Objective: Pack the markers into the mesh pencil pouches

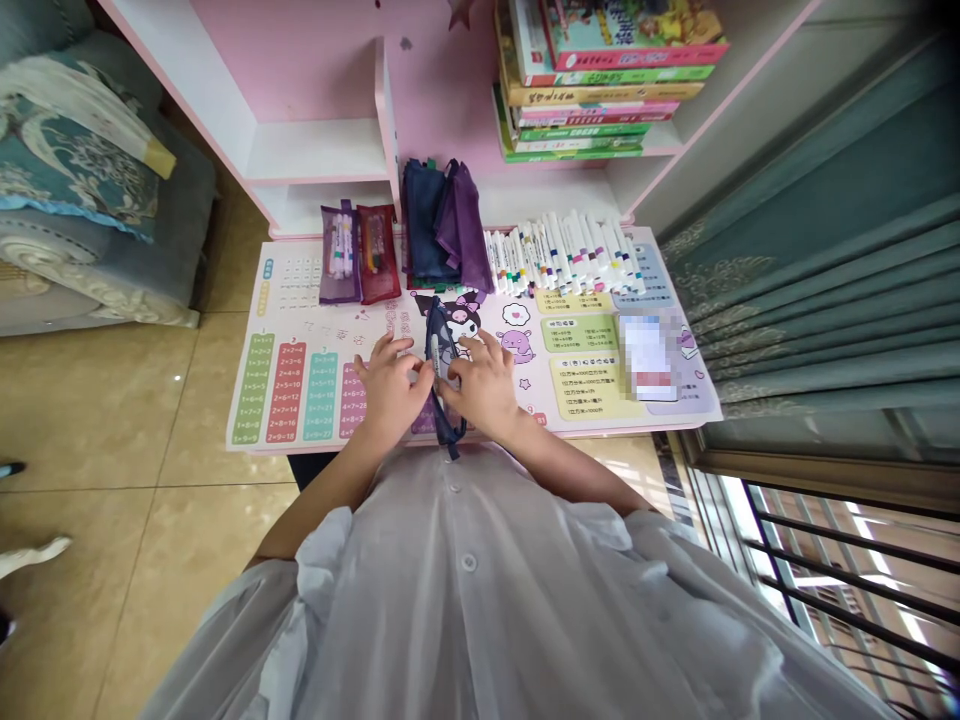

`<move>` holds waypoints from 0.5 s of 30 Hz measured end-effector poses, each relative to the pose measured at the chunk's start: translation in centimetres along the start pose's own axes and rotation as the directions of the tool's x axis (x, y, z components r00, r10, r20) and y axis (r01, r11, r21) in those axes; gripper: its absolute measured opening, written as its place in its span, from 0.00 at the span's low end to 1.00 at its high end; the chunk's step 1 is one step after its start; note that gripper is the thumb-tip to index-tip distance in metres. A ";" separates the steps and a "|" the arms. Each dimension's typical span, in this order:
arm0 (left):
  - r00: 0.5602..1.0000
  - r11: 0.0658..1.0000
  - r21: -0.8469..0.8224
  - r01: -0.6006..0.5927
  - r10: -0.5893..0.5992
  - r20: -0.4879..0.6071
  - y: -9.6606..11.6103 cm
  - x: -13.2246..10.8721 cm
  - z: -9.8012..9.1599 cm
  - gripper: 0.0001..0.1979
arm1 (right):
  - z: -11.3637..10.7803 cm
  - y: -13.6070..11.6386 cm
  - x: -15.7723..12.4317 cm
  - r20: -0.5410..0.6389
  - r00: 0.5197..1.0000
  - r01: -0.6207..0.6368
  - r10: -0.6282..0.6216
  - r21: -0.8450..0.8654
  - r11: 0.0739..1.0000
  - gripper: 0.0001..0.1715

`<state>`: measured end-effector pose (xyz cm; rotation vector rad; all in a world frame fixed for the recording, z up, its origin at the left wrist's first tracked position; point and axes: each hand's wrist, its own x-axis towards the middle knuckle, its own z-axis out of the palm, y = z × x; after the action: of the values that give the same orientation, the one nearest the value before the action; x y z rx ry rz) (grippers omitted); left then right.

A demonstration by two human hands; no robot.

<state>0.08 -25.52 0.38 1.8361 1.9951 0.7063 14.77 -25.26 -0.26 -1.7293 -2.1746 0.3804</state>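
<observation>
A dark blue mesh zip pouch [444,332] lies near the front edge of the desk, directly before me. Inside or at its opening is a white marker [436,352]; which of the two is hard to tell. My left hand [391,388] pinches the pouch's left edge between thumb and index finger, its other fingers spread over the desk mat. On the opposite edge, my right hand [484,385] has thumb and fingers closed on the pouch, partly covering it.
Behind the pouch are stacked blue and purple mesh pouches [439,225], with a row of white markers [566,252] to their right. Two filled pouches, purple [340,255] and red [379,255], lie left. A blurred phone-like object [649,357] rests right; books [600,100] stand above.
</observation>
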 end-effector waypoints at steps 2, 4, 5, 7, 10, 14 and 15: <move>1.000 1.000 -0.004 -0.002 0.002 0.000 0.0 0.0 0.0 0.11 | -0.6 1.2 1.0 -0.085 0.996 -0.021 0.026 0.057 0.998 0.10; 1.000 1.000 -0.006 -0.003 0.003 0.004 0.0 0.0 -0.1 0.12 | -1.4 3.1 2.8 -0.186 0.980 -0.055 0.067 0.071 0.996 0.11; 1.000 1.000 -0.007 -0.001 0.001 0.008 0.0 0.0 -0.1 0.12 | -1.9 4.2 3.8 -0.234 0.968 -0.085 0.095 0.054 0.995 0.13; 1.000 1.000 -0.009 0.005 -0.004 0.017 0.0 0.0 -0.1 0.13 | -2.6 6.8 6.1 -0.301 0.940 -0.176 0.162 -0.018 0.984 0.15; 1.000 1.000 -0.012 0.010 -0.010 0.019 0.0 0.0 -0.2 0.13 | -3.5 10.6 9.3 -0.342 0.910 -0.306 0.235 -0.170 0.937 0.19; 1.000 1.000 -0.015 0.010 -0.010 0.017 0.1 0.0 -0.1 0.12 | -4.1 13.7 12.0 -0.276 0.909 -0.395 0.313 -0.326 0.859 0.23; 1.000 1.000 -0.015 0.009 -0.009 0.016 0.0 0.0 -0.1 0.12 | -4.2 14.1 12.4 -0.250 0.911 -0.400 0.327 -0.353 0.846 0.21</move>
<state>0.08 -25.55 0.46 1.8173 1.9816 0.7001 26.44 -9.97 -1.05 -2.3102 -1.8757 -0.1490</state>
